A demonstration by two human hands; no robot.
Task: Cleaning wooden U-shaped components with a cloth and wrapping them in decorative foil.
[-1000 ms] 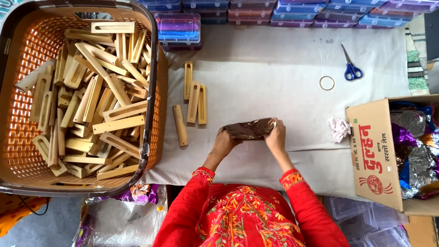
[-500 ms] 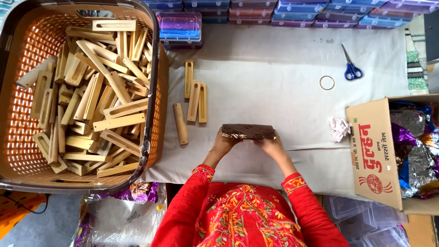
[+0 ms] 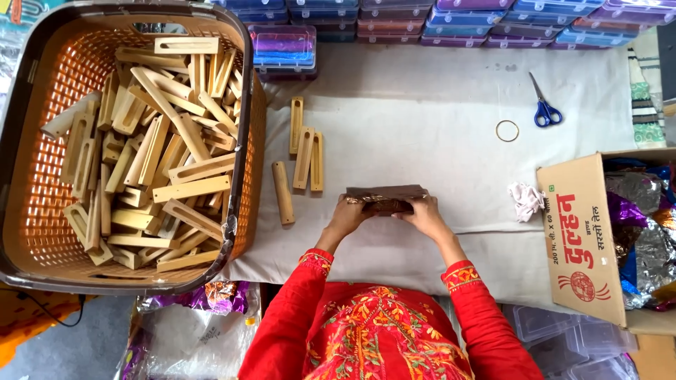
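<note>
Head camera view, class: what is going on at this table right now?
A person in red embroidered sleeves holds a brown flat package with both hands, the left hand at one end and the right hand at the other, over a white cloth. Four wooden slotted pieces lie just left of the package. A large orange basket beside them is heaped with more. Blue scissors and a ring lie farther back, and a cardboard box of shiny wrappers stands at the right.
</note>
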